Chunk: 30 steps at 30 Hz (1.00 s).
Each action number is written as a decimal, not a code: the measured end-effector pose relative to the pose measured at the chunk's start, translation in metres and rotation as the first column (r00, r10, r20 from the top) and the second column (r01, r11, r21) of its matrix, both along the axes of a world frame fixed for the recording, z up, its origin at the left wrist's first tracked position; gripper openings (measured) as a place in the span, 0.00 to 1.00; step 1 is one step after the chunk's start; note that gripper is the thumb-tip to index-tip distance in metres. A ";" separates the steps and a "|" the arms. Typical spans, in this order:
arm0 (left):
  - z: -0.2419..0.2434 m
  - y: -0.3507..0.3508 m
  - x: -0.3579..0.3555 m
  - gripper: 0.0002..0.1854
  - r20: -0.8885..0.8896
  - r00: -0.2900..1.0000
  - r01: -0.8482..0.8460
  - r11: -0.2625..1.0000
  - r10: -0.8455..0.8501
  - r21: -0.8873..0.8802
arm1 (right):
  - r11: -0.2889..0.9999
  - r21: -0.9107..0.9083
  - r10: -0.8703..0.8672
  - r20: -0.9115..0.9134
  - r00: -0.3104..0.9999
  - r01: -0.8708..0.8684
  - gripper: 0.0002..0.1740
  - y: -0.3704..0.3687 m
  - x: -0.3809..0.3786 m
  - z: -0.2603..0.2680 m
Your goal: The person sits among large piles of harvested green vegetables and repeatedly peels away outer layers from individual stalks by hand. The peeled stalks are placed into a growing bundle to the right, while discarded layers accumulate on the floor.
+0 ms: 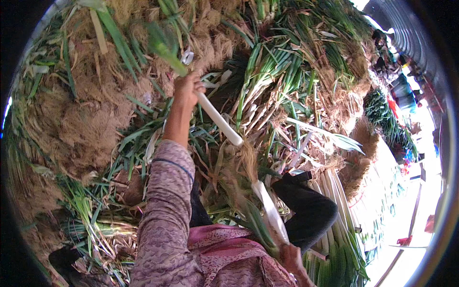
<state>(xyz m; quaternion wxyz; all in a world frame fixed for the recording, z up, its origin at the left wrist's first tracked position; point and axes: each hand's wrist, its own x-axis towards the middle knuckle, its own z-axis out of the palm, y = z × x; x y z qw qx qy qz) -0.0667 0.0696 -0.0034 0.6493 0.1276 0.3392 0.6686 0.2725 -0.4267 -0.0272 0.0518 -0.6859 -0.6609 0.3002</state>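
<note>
My left hand [188, 88], reaching forward, is closed around a large green onion [220, 118]. Its smooth white shaft slants down to the right, and its green leaves rise blurred above the fist. Lower right, my right hand [292, 256] grips a second green onion [270, 210], whose white shaft points up toward the first. A tuft of brown roots [249, 159] hangs between the two shaft ends; which onion it belongs to I cannot tell. Loose green leaves and dry husks lie beneath both hands.
Heaps of unpeeled green onions [272, 79] with matted roots [93, 114] rise ahead and left. Beside my bent right knee [312, 215] lies a bundle of white-shafted onions [331, 222]. A detached leaf [326, 134] rests on the pile. Background figures at far right are blurred.
</note>
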 end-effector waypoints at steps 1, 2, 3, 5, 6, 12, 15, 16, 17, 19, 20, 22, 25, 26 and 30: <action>-0.002 0.009 -0.010 0.11 -0.021 1.000 0.002 1.000 -0.003 -0.028 | 0.999 -0.013 -0.044 0.082 0.996 0.045 0.10 -0.001 0.006 0.000; -0.006 0.013 -0.012 0.13 0.028 1.000 -0.007 1.000 0.006 0.020 | 0.984 0.001 -0.179 0.012 0.984 0.179 0.11 0.001 0.012 -0.002; -0.010 0.014 -0.012 0.16 0.077 0.996 -0.046 0.999 0.045 0.011 | 0.840 -0.197 -0.536 -0.149 0.831 0.506 0.12 0.011 0.018 -0.006; -0.014 0.009 0.002 0.17 0.135 0.990 0.029 0.992 -0.045 0.120 | 0.898 0.049 -0.397 -0.338 0.853 0.437 0.18 0.044 0.012 -0.025; -0.014 0.004 0.016 0.16 0.155 0.988 -0.004 0.999 -0.003 0.047 | 0.948 0.132 -0.252 -0.243 0.937 0.289 0.15 0.068 0.009 -0.035; 0.025 -0.057 0.103 0.09 0.518 0.836 0.113 0.981 -0.181 0.161 | 0.931 0.360 0.055 0.022 0.998 -0.060 0.25 0.205 -0.036 -0.045; 0.039 -0.096 0.155 0.10 0.567 0.746 0.228 0.933 -0.350 0.277 | 0.890 0.439 0.047 -0.349 0.936 0.119 0.38 0.267 -0.057 -0.011; 0.044 -0.110 0.174 0.12 0.560 0.745 0.264 0.931 -0.364 0.254 | 0.892 0.433 0.056 -0.397 0.916 0.133 0.38 0.283 -0.058 0.002; 0.049 -0.125 0.193 0.13 0.578 0.712 0.272 0.915 -0.400 0.298 | 0.907 0.390 0.035 -0.452 0.891 0.162 0.39 0.299 -0.060 0.014; 0.060 -0.155 0.229 0.13 0.634 0.685 0.316 0.931 -0.359 0.185 | 0.919 0.336 -0.004 -0.518 0.855 0.208 0.35 0.314 -0.059 0.030; 0.067 -0.172 0.245 0.14 0.611 0.698 0.268 0.927 -0.374 0.262 | 0.914 0.330 -0.023 -0.539 0.842 0.236 0.33 0.318 -0.055 0.036; 0.084 -0.192 0.267 0.15 0.570 0.711 0.332 0.911 -0.412 0.244 | 0.892 0.345 -0.053 -0.561 0.826 0.292 0.30 0.318 -0.039 0.047; 0.096 -0.215 0.269 0.21 0.412 0.452 0.697 0.602 -0.791 0.390 | 0.810 0.435 -0.130 -0.520 0.844 0.393 0.25 0.307 0.011 0.078; 0.095 -0.218 0.263 0.22 0.243 0.403 0.762 0.471 -0.882 0.445 | 0.761 0.485 -0.175 -0.486 0.856 0.431 0.24 0.302 0.035 0.097; 0.063 -0.205 0.216 0.15 -0.363 0.407 0.913 0.361 -0.838 0.192 | 0.314 0.875 -0.211 -0.314 0.926 0.369 0.18 0.253 0.150 0.209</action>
